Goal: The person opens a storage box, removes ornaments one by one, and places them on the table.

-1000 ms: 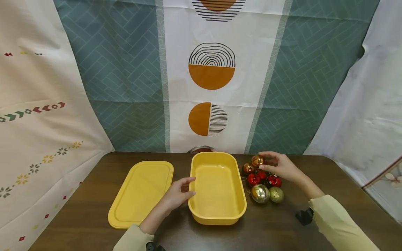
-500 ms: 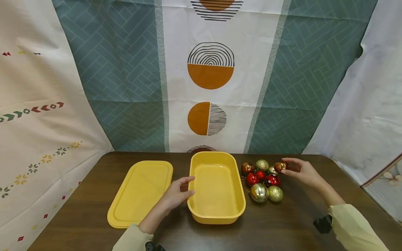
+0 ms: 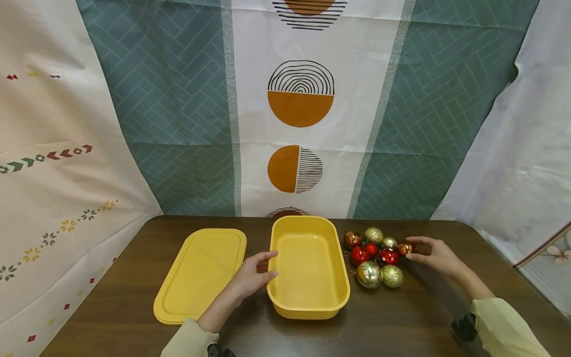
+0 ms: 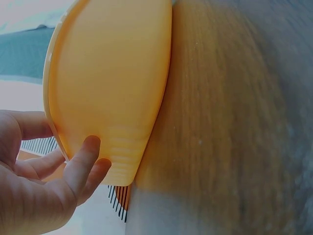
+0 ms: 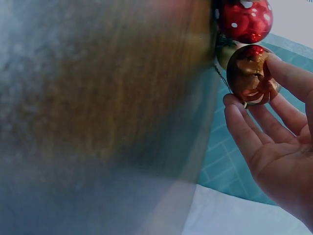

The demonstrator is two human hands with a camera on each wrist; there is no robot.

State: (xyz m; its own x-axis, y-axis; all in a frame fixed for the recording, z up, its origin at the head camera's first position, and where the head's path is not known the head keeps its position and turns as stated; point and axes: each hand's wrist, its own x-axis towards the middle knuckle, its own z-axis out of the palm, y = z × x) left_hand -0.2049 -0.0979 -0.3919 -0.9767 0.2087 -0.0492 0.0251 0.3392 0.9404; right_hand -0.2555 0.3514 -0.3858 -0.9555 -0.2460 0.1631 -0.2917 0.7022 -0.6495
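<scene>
My right hand [image 3: 439,255] pinches a shiny copper Christmas ball [image 3: 405,248] at the right end of a cluster of baubles. In the right wrist view, thumb and fingertips sit around this ball, right beside a red ball with white dots [image 5: 247,20]. My left hand [image 3: 251,275] holds the left rim of a deep yellow box [image 3: 308,313]. From the left wrist, some fingers [image 4: 84,159] show against the box's outer wall and others at its rim. In the cluster lie another copper ball [image 3: 352,239], a plain red ball [image 3: 359,255] and a large shiny gold ball [image 3: 369,275].
Left of the box lies a flat yellow lid [image 3: 202,272] on the dark wooden table [image 3: 370,327]. Glittery gold balls [image 3: 373,235] are at the cluster's back and front. A patterned cloth [image 3: 299,198] hangs behind the table's far edge.
My right hand has carried the copper ball from over the back of the cluster to its right side, and lowered it next to the dotted red ball. The left hand stays on the box.
</scene>
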